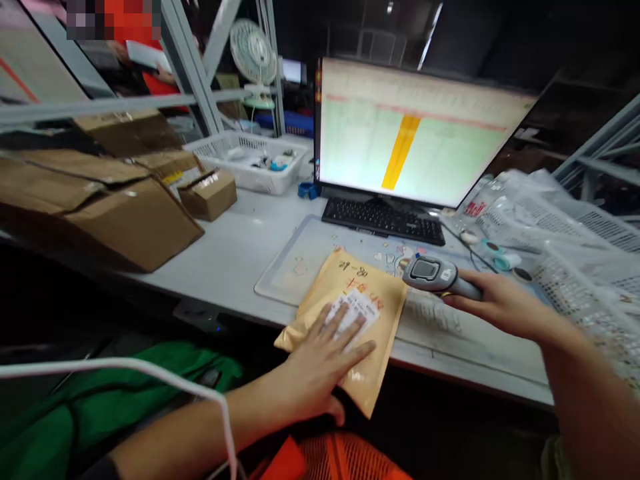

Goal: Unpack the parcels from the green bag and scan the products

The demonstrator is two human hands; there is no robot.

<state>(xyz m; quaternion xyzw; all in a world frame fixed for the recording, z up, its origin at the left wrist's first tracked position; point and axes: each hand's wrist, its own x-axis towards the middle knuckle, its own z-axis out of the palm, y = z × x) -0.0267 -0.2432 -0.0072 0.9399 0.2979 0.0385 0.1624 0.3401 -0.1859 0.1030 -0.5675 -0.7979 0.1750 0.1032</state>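
Note:
My left hand (325, 350) lies with fingers spread on a yellow padded envelope (387, 333), partly covering a white printed label (367, 308). Its thumb is near the envelope's lower edge. Handwritten marks in black and red show above the label. The envelope rests partly on the desk mat, and its lower part sticks out past the front edge. In my right hand (500, 300) is a grey handheld barcode scanner (433, 275), gripped by its handle, with its head at the envelope's upper right corner.
Behind the envelope are a black keyboard (383, 220) and a lit monitor (365, 147). Cardboard boxes (140, 223) and a white basket (240, 170) stand left. Plastic-wrapped white baskets (575, 267) crowd the right. An orange crate (345, 460) sits below; a white bar (125, 363) crosses lower left.

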